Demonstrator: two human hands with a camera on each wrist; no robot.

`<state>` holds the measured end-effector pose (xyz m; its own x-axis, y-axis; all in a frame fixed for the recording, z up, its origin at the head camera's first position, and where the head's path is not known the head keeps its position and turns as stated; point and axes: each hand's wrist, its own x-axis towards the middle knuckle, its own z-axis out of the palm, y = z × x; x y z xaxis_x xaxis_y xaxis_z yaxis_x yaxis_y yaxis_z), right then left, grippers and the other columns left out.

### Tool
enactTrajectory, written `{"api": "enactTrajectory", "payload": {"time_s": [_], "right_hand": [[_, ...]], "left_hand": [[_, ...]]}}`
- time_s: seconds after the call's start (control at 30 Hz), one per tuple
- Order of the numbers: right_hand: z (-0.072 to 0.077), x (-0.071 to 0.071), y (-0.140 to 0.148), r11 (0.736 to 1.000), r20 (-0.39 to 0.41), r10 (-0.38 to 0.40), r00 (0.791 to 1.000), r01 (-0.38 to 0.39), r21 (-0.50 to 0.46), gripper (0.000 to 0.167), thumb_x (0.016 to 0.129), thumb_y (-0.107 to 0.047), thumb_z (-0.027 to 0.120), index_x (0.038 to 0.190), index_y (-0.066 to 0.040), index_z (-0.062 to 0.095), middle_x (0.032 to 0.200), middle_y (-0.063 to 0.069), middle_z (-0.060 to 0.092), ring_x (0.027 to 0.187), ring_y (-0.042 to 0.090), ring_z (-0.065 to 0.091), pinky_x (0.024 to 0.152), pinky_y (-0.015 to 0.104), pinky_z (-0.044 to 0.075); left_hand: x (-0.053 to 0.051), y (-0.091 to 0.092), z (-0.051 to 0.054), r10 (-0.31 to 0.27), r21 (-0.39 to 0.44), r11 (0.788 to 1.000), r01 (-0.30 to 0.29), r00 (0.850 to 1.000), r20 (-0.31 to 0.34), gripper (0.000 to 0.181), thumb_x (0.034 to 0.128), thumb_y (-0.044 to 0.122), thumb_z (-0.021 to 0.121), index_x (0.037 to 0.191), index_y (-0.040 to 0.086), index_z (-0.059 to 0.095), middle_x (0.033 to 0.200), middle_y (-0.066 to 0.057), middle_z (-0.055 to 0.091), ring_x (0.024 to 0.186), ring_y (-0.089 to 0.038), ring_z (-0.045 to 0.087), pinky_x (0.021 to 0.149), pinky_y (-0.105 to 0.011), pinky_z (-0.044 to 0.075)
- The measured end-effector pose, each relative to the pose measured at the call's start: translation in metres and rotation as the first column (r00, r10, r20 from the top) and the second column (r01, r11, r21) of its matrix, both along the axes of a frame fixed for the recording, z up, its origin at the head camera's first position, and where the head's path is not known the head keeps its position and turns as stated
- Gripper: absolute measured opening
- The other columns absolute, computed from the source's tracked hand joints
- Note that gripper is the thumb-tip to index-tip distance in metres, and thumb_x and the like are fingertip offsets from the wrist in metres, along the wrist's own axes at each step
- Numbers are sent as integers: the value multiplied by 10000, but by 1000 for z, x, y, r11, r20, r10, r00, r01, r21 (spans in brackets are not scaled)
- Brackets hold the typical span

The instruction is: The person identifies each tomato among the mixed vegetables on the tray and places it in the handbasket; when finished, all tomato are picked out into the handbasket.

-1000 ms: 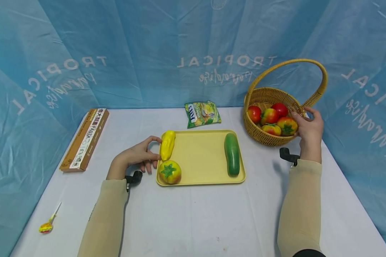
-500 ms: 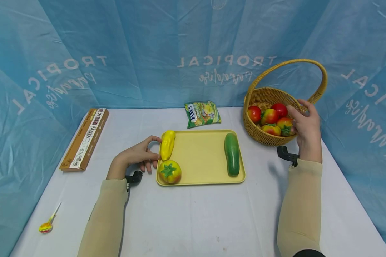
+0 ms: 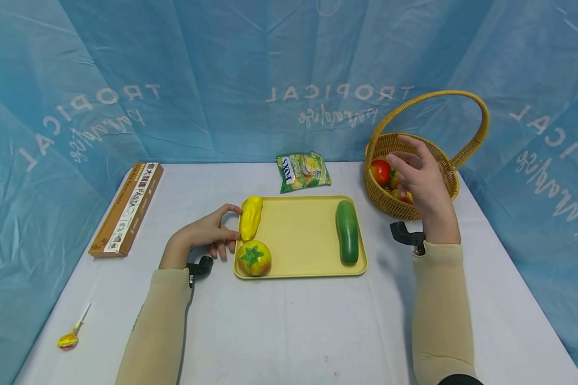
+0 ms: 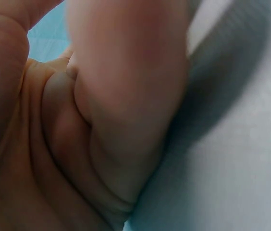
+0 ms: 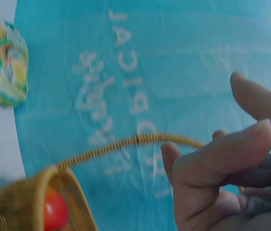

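Note:
My left hand (image 3: 204, 230) is at the left edge of a yellow tray (image 3: 298, 235), thumb and index finger bent, their tips at the rim beside a long yellow toy fruit (image 3: 251, 218). Whether they touch fruit or rim is unclear. The left wrist view shows only loosely bent fingers (image 4: 130, 62). Below that fruit lies a round yellow-orange one with a green star-shaped top (image 3: 254, 258); a cucumber (image 3: 348, 231) lies at the tray's right. Over the wicker basket (image 3: 382, 200), my right hand (image 3: 426, 184) holds nothing, its fingers apart, and covers some red and yellow fruits (image 3: 380, 171).
A green FOX'S packet (image 3: 304, 171) lies behind the tray. To the left are a brown pasta box (image 3: 127, 208) and a lollipop (image 3: 69, 340). The basket's tall handle (image 3: 433, 94) arches above it. A blue printed curtain (image 3: 212, 80) encloses the white table (image 3: 289, 331).
My right hand has left the basket's right rim and moved left, over the fruits. The left hand, the tray and its contents have stayed where they were.

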<state>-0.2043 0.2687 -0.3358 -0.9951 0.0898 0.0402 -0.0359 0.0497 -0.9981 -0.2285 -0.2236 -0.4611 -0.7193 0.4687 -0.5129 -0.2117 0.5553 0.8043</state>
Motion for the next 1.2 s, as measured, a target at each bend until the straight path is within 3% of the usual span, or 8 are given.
{"api": "enactTrajectory", "payload": {"time_s": [0.2, 0.4, 0.5, 0.7, 0.9, 1.03, 1.2], "right_hand": [[-3, -2, -30, 986, 5, 153, 988, -153, 63, 617, 1018, -302, 726, 1569, -307, 448, 1416, 108, 533, 543, 156, 341, 479, 262, 412], [-14, -6, -61, 951, 50, 279, 959, -283, 122, 604, 1031, -302, 711, 1573, -326, 446, 1502, 124, 527, 518, 173, 411, 472, 275, 443], [-23, -7, -81, 918, 81, 366, 927, -374, 132, 605, 1032, -298, 712, 1574, -328, 445, 1530, 122, 518, 513, 168, 424, 466, 290, 443], [-41, -4, -118, 825, 146, 506, 850, -526, 207, 612, 1019, -309, 733, 1563, -361, 457, 1520, 136, 544, 479, 216, 384, 454, 339, 434], [-56, 1, -142, 747, 215, 570, 793, -609, 265, 646, 988, -345, 769, 1555, -372, 461, 1535, 192, 538, 437, 191, 340, 462, 395, 440], [-64, 5, -156, 702, 271, 603, 750, -660, 267, 654, 959, -401, 791, 1529, -413, 470, 1540, 184, 523, 472, 187, 344, 476, 379, 422], [-72, 9, -168, 645, 337, 638, 693, -719, 258, 711, 952, -422, 788, 1567, -373, 434, 1532, 183, 518, 516, 185, 351, 485, 338, 389]], "left_hand": [[0, 0, -1, 4, -6, 1000, -4, 1000, 7, 754, 987, 324, 751, 1550, 268, 252, 805, -123, 766, 523, -186, 690, 498, -275, 565], [0, 0, -1, 9, -13, 1000, -9, 1000, 13, 758, 984, 330, 755, 1549, 276, 254, 811, -122, 769, 526, -187, 692, 501, -274, 567], [0, 0, -1, 7, -15, 1000, -7, 1000, 10, 759, 981, 331, 758, 1548, 281, 256, 816, -122, 770, 533, -187, 695, 503, -273, 567], [-1, 1, 0, 3, -20, 1000, -3, 1000, 10, 767, 976, 336, 763, 1547, 280, 254, 821, -118, 770, 540, -186, 696, 508, -269, 571], [0, 1, 1, 5, -28, 1000, -5, 1000, 13, 763, 978, 329, 759, 1546, 282, 253, 821, -116, 770, 528, -182, 690, 513, -270, 574], [0, 1, 1, 5, -34, 999, -5, 1000, 8, 761, 981, 335, 757, 1545, 283, 249, 822, -112, 772, 530, -181, 694, 517, -271, 578], [0, 1, 1, 11, -41, 999, -11, 1000, 6, 772, 975, 349, 761, 1550, 278, 251, 826, -110, 775, 529, -181, 692, 521, -276, 583]]}}
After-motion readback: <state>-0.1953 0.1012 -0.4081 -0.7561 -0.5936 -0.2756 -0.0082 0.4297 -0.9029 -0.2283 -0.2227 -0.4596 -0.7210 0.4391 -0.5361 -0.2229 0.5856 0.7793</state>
